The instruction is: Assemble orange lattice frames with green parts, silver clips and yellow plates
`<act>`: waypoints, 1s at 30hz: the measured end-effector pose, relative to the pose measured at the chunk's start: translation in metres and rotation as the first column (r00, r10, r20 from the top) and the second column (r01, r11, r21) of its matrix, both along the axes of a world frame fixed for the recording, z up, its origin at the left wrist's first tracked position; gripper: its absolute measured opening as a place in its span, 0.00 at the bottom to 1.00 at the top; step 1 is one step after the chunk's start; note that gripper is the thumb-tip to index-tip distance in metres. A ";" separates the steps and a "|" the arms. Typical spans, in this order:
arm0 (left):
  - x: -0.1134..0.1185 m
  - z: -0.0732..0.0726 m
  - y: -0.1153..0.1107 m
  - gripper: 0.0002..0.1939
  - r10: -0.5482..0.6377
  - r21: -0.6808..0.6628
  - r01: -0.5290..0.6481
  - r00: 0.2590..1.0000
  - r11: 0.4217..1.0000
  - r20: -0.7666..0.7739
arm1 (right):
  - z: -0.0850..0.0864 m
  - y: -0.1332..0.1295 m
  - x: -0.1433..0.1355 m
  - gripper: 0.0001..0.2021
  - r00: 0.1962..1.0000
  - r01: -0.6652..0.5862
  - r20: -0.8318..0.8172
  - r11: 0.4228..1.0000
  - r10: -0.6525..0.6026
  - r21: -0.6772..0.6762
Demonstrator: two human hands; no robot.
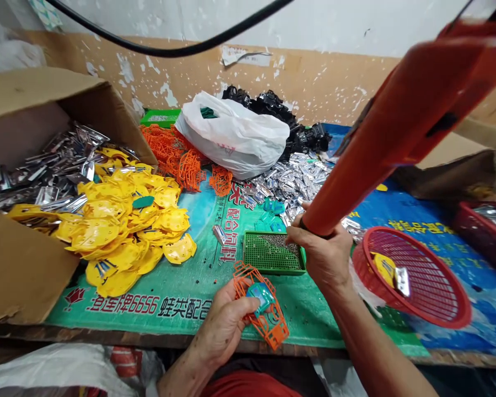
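Observation:
My left hand (227,309) grips an orange plastic lattice frame (278,333) near the table's front edge, with the thumb pressing on a shiny teal plastic piece (262,298) set in it. A long red electric screwdriver (372,143) slants up to the right; the fingers of my right hand (324,253) are wrapped round its lower end. Its tip is hidden by that hand. Just left of the right hand lies a green mesh tray (264,256) with small metal screws (283,241) at its far right side. More teal pieces (273,207) lie behind the tray.
At left, yellow plastic parts (124,215) spill from a cardboard box (28,275). Behind are orange frames (182,160), a white plastic bag (235,135), black parts (273,105) and silvery pieces (297,176). A red basket (434,286) stands right; a black cable (182,52) hangs above.

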State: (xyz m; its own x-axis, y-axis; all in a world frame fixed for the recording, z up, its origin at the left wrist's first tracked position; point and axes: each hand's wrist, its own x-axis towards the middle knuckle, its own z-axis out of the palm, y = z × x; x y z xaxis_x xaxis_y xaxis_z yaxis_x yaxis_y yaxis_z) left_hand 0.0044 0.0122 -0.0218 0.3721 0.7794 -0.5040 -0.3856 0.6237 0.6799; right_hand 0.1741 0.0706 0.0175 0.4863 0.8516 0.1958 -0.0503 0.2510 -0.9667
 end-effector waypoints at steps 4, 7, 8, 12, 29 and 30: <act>0.001 0.002 0.001 0.18 0.003 0.007 -0.003 1.000 1.000 0.026 | -0.019 0.008 -0.005 0.16 0.985 0.004 -0.173 0.999 -0.010 -0.040; 0.000 0.001 0.002 0.17 -0.013 0.017 0.012 0.999 1.000 0.040 | -0.031 0.012 -0.006 0.12 0.984 0.000 -0.176 0.997 -0.013 -0.074; -0.001 0.001 0.001 0.17 -0.016 0.020 0.015 0.999 1.000 0.040 | -0.034 0.013 -0.006 0.12 0.985 -0.010 -0.170 0.996 -0.005 -0.088; -0.003 0.000 0.000 0.16 -0.026 0.034 0.024 0.998 0.999 0.065 | -0.038 0.014 -0.001 0.10 0.995 -0.036 -0.098 0.988 0.022 -0.151; -0.001 -0.003 0.002 0.19 -0.051 0.010 0.050 0.998 0.999 0.038 | 0.035 0.004 0.030 0.41 0.967 -0.228 0.149 0.965 0.209 0.127; -0.001 -0.003 0.002 0.19 -0.051 0.011 0.051 0.998 0.999 0.030 | 0.043 0.011 0.030 0.41 0.958 -0.242 0.194 0.957 0.211 0.157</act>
